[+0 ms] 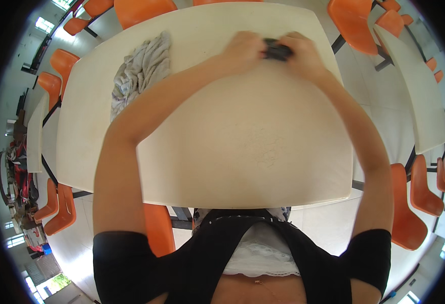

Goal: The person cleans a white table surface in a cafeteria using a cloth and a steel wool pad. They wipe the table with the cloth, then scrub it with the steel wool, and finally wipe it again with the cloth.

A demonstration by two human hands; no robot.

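Note:
Over the far right part of a cream tabletop (pixel 214 167), my left hand (pixel 245 51) and my right hand (pixel 302 53) grip a small black object (pixel 277 50) from either side. Motion blur hides its details, so I cannot tell what it is. Both arms are stretched out across the table. A crumpled grey cloth (pixel 142 70) lies near the table's left side, partly behind my left forearm. Closer to my body, fine dark lines like scratches or strands (pixel 264 148) mark the tabletop.
Orange chairs surround the table, including one chair (pixel 353 24) at the far right and another (pixel 406 209) by my right elbow. A second table (pixel 416 87) stands to the right across a tiled floor. Assorted items (pixel 23 167) are piled along the left wall.

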